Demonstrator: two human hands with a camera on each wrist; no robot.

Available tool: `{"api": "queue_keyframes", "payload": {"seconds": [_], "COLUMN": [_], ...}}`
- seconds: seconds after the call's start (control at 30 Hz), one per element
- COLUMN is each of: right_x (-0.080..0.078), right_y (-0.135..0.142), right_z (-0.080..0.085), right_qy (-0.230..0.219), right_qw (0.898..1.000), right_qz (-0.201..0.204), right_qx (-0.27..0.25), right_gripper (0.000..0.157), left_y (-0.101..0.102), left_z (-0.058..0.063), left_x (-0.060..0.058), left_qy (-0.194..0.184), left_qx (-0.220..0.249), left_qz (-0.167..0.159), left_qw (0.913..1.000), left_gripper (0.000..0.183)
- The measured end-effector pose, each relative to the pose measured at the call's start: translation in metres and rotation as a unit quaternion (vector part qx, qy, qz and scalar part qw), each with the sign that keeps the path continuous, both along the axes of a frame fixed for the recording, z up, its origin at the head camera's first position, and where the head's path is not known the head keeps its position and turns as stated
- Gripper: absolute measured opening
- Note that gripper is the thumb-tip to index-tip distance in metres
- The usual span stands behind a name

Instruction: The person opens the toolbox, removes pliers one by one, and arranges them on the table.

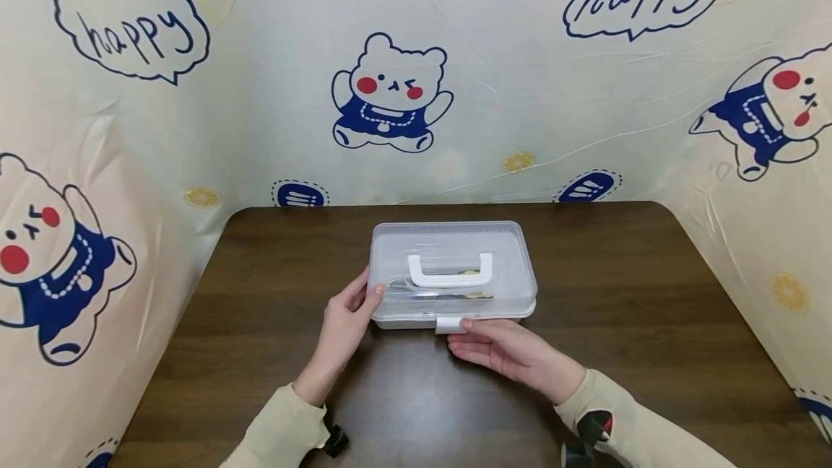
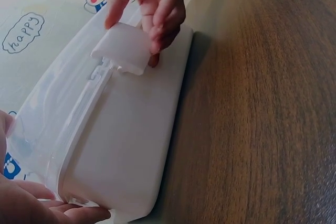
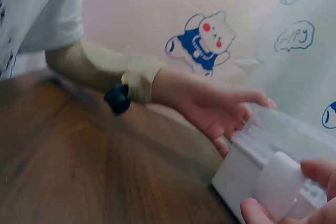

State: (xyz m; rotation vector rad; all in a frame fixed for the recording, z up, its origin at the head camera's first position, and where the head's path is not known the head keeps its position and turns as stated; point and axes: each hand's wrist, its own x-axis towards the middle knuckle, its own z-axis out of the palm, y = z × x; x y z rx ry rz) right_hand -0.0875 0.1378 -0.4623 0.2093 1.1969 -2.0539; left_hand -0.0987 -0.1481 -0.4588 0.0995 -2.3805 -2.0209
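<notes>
A plastic storage box point(image 1: 390, 323) with a clear lid point(image 1: 448, 237) and a white carrying handle point(image 1: 450, 281) sits on the table, lid down. Through the lid, slender dark and yellowish items point(image 1: 464, 296) show faintly. My left hand point(image 1: 347, 318) holds the box's left end, thumb on the lid's edge and fingers against the side wall. At the middle of the front, my right hand point(image 1: 510, 354) pinches the white latch point(image 2: 123, 48). Its thumb is at the latch's top edge and its fingers at the lower edge, as the left wrist view shows.
The dark wooden table point(image 1: 260, 352) extends around the box. A cloth point(image 1: 507, 107) printed with bears and "happy" bubbles hangs behind the table and along both sides. A black wrist camera point(image 3: 117, 98) is strapped over the left sleeve.
</notes>
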Motion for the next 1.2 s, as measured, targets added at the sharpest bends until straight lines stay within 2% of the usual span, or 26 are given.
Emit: {"api": "queue_keyframes", "payload": {"seconds": [0.1, 0.17, 0.4, 0.57, 0.73, 0.83, 0.93, 1.0, 1.2], "right_x": [-0.002, -0.003, -0.002, 0.000, 0.002, 0.002, 0.002, 0.002, 0.003], "right_y": [0.000, 0.000, 0.005, 0.006, 0.007, 0.006, 0.006, 0.006, 0.007], "right_z": [-0.003, -0.005, -0.015, -0.019, -0.019, -0.017, -0.014, -0.013, -0.015], "right_qy": [0.002, 0.011, 0.099, 0.153, 0.180, 0.208, 0.225, 0.226, 0.210], "right_qw": [1.000, 1.000, 0.993, 0.978, 0.963, 0.955, 0.950, 0.950, 0.961], "right_qz": [0.003, 0.005, 0.036, 0.069, 0.079, 0.082, 0.083, 0.082, 0.081], "right_qx": [0.008, 0.014, 0.045, 0.125, 0.186, 0.197, 0.202, 0.200, 0.162], "right_gripper": [0.041, 0.045, 0.015, 0.002, 0.013, 0.009, 0.022, 0.030, 0.042], "left_y": [0.000, 0.000, -0.001, -0.001, -0.001, -0.001, -0.001, -0.001, -0.002], "left_z": [0.001, 0.001, 0.001, 0.001, 0.001, 0.000, -0.001, -0.001, -0.002], "left_x": [0.000, 0.000, 0.000, 0.000, 0.000, 0.000, -0.001, 0.000, 0.000], "left_qy": [0.001, 0.001, 0.003, 0.002, 0.003, 0.006, 0.007, 0.008, 0.003], "left_qx": [0.000, 0.001, 0.000, -0.001, -0.001, -0.001, -0.002, -0.005, -0.011], "left_qz": [-0.003, -0.004, -0.003, -0.001, -0.002, -0.003, -0.003, -0.002, 0.000], "left_qw": [1.0000, 1.0000, 1.0000, 1.0000, 1.0000, 1.0000, 1.0000, 1.0000, 0.9999], "left_gripper": [0.056, 0.056, 0.057, 0.056, 0.056, 0.056, 0.056, 0.056, 0.057]}}
